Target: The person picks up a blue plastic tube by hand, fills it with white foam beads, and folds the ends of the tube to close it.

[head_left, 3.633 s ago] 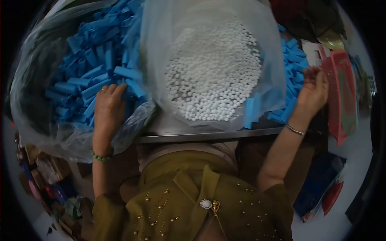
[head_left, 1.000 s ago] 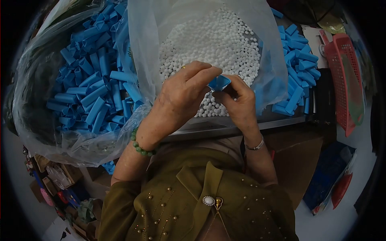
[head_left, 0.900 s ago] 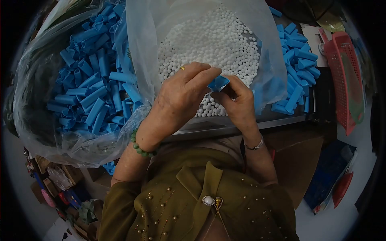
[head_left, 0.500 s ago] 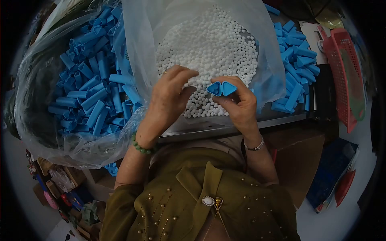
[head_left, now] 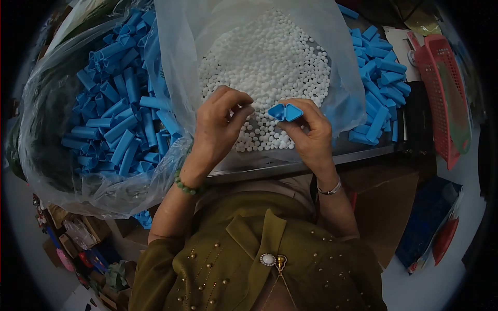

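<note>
My right hand (head_left: 311, 129) is closed round a blue triangular plastic tube (head_left: 294, 112), held above the white balls. At its end, towards my left hand, two triangular shapes show side by side, one of them hollow like an open cap. My left hand (head_left: 220, 122) is held just left of the tube, apart from it. Its thumb and index finger are bent together in a pinch; what lies between them, if anything, is too small to make out. Beneath both hands, many small white balls (head_left: 264, 57) lie spread on a clear plastic sheet (head_left: 179, 67).
On the left, a big clear plastic bag (head_left: 44, 171) holds a heap of blue tubes (head_left: 122, 106). Another pile of blue tubes (head_left: 381, 88) is on the right. Beyond it stands a pink perforated basket (head_left: 441, 98). The metal table edge (head_left: 259, 171) runs in front of my body.
My left thumb and index finger have drawn closer together. My right hand keeps the blue tube in almost the same place.
</note>
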A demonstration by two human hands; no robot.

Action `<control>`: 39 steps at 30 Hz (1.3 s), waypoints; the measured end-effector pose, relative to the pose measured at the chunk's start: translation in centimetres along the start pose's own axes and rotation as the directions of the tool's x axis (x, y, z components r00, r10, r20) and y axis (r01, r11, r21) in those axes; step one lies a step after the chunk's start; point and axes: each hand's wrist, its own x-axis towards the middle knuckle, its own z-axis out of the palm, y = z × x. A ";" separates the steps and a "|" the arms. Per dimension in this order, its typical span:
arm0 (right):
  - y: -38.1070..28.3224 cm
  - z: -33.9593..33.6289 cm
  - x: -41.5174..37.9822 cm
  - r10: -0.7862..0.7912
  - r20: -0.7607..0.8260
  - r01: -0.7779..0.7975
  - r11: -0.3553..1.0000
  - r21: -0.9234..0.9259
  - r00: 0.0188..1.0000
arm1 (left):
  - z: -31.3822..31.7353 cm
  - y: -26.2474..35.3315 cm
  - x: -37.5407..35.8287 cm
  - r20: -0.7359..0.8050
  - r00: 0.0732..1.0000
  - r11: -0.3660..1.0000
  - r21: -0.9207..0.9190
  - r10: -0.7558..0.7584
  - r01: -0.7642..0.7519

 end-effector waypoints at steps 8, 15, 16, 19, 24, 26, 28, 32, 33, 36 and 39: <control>-1.1 0.4 0.1 0.062 0.063 -0.071 0.985 0.158 0.996 | 0.0 1.0 0.5 -0.064 0.991 0.955 -0.266 0.117 -0.130; -0.6 0.0 -0.4 0.124 0.047 -0.133 0.948 0.291 0.991 | 1.5 1.1 -0.7 0.050 0.992 0.968 -0.230 0.118 -0.103; -0.5 0.0 -0.4 0.124 0.049 -0.133 0.947 0.291 0.991 | 1.6 0.7 -0.8 0.049 0.992 0.968 -0.229 0.117 -0.103; -0.1 -0.1 -0.4 0.100 0.018 -0.101 0.956 0.274 0.995 | 2.4 -1.8 -1.0 0.162 0.956 0.894 0.342 0.246 -0.288; 0.2 -0.8 -0.7 0.177 -0.017 -0.165 0.944 0.286 0.984 | 3.2 -3.3 -1.0 0.170 0.969 0.860 0.453 0.176 -0.236; 0.4 -0.9 -0.8 0.164 -0.022 -0.152 0.953 0.262 0.986 | 3.2 -3.2 -0.8 0.163 0.973 0.836 0.502 0.161 -0.222; 0.4 -0.8 -0.9 0.148 -0.023 -0.139 0.960 0.242 0.989 | 3.0 -3.1 -0.6 0.154 0.978 0.807 0.554 0.143 -0.205; 0.3 -0.4 -0.7 0.106 -0.042 -0.095 0.974 0.206 0.993 | 2.2 -2.6 -0.3 0.107 0.983 0.844 0.503 0.151 -0.185; 0.4 -0.4 -0.7 0.046 -0.044 -0.038 0.984 0.173 0.998 | 1.9 -2.3 -0.2 0.053 0.988 0.888 0.432 0.146 -0.155; 0.1 -0.5 -0.7 0.041 -0.008 -0.039 0.989 0.143 0.999 | 0.0 0.5 0.3 0.030 0.998 0.999 0.009 -0.051 0.051; 0.1 -0.3 -0.6 0.011 0.029 -0.014 0.996 0.091 1.000 | -0.5 1.5 0.3 0.001 0.997 0.954 -0.290 0.078 -0.074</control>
